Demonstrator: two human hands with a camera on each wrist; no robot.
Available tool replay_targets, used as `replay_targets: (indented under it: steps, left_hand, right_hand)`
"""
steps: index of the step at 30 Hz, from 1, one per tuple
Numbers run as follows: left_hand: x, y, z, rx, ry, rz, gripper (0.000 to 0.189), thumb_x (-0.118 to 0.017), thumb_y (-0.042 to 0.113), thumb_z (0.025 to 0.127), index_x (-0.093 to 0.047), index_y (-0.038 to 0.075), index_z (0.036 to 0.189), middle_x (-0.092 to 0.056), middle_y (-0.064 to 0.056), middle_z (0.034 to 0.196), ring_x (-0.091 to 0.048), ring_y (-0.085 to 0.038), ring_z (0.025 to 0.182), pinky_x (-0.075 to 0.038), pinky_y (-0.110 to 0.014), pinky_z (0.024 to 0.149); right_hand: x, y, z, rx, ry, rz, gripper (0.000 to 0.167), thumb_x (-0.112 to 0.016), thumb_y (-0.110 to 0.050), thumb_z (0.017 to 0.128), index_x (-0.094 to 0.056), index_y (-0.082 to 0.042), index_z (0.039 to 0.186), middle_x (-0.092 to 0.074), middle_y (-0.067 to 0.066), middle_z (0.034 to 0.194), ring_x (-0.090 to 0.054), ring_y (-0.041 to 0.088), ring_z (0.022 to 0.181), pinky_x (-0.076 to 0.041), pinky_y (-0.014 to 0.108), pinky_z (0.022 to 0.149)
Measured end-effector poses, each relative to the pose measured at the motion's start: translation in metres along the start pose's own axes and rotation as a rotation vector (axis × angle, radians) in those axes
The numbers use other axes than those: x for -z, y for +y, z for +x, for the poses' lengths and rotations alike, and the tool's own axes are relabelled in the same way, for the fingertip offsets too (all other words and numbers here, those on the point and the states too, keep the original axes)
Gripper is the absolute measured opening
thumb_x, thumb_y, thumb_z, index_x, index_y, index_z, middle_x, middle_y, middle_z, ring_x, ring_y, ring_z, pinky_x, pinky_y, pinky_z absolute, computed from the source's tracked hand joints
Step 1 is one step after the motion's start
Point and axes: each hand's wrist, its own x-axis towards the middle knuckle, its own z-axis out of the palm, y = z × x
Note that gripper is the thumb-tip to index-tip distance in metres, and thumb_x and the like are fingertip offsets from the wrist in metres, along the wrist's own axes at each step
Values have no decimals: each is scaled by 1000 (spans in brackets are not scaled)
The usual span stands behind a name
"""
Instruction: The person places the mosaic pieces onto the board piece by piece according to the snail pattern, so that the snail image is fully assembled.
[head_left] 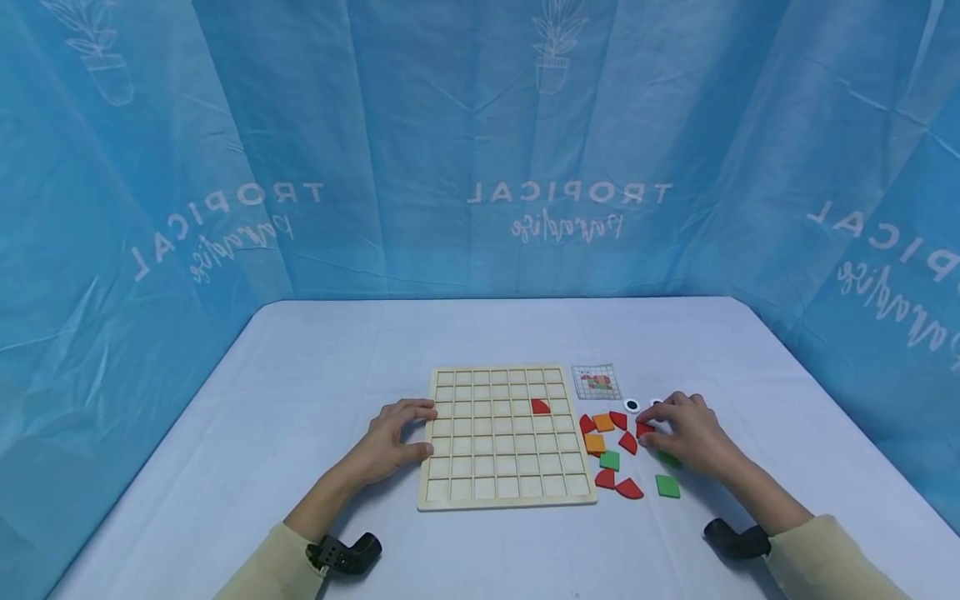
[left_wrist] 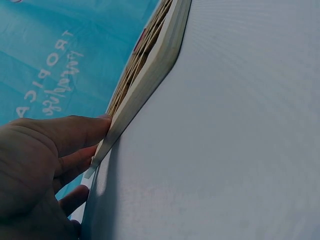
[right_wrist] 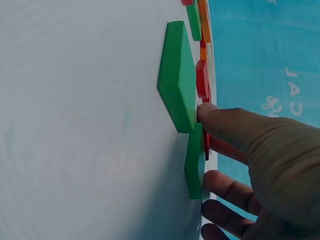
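Note:
A wooden grid board (head_left: 506, 503) lies on the table, with one red quarter-circle piece (head_left: 540, 407) in a cell at its upper right. My left hand (head_left: 386, 446) touches the board's left edge with thumb and fingertips, fingers spread and loosely bent; the left wrist view shows the thumb (left_wrist: 85, 131) against the rim. Right of the board, my right hand (head_left: 693, 433) pinches another red quarter-circle piece (head_left: 643, 430) between thumb and index finger. In the right wrist view, that hand (right_wrist: 280, 165) partly hides the piece; a green piece (right_wrist: 195, 162) lies beside its fingers.
Loose pieces lie right of the board: orange squares (head_left: 603, 422), several red quarter-circles (head_left: 628, 489), green pieces (head_left: 667, 487) and a white eye disc (head_left: 632, 406). A small picture card (head_left: 596, 382) lies above them. Blue curtains (head_left: 480, 150) surround the white table (head_left: 330, 358).

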Motion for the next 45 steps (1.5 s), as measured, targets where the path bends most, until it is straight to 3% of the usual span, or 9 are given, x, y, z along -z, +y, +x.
replay_targets:
  steps: [8, 19, 25, 29, 37, 45]
  left_hand:
    - [0, 0, 1, 2, 2, -6, 46, -72, 15, 79, -59, 10, 122, -46, -6, 142, -30, -32, 136, -13, -57, 111]
    - [1, 2, -1, 10, -1, -14, 46, -72, 14, 78, -58, 8, 122, -46, -6, 142, -29, -32, 136, -13, -57, 112]
    - [0, 2, -1, 14, -3, -12, 46, -72, 14, 78, -59, 9, 122, -46, -6, 142, -30, -31, 136, -13, -57, 112]
    - [1, 3, -1, 24, 1, -7, 46, -72, 14, 78, -59, 10, 122, -46, -5, 142, -30, -31, 136, -14, -56, 112]
    - [1, 4, -1, 24, 1, 0, 45, -72, 14, 79, -59, 10, 122, -46, -5, 142, -31, -30, 135, -15, -56, 111]
    - [2, 3, -2, 9, 9, 15, 45, -72, 15, 79, -59, 10, 122, -46, -6, 142, -31, -32, 134, -16, -56, 110]
  right_hand:
    - [4, -9, 3, -6, 19, 68, 36, -79, -27, 74, -71, -15, 106, -59, 12, 107, -45, 27, 101, -48, 34, 70]
    - [-9, -65, 22, 51, -60, 197, 30, -76, -29, 78, -70, -20, 106, -60, 3, 108, -42, 22, 105, -47, 31, 75]
    - [-28, -91, 34, 90, -45, 182, 28, -78, -29, 76, -72, -23, 102, -61, -2, 103, -43, 22, 109, -47, 41, 83]
    - [-37, -101, 41, 141, -21, 169, 25, -79, -28, 75, -73, -23, 99, -62, -2, 97, -44, 20, 101, -41, 38, 81]
    - [-45, -108, 48, 212, -37, 162, 22, -77, -24, 76, -73, -21, 98, -63, 0, 101, -42, 17, 88, -33, 31, 71]
    - [-48, -110, 49, 206, -27, 95, 23, -77, -25, 75, -74, -23, 98, -61, -1, 98, -41, 17, 87, -34, 29, 70]
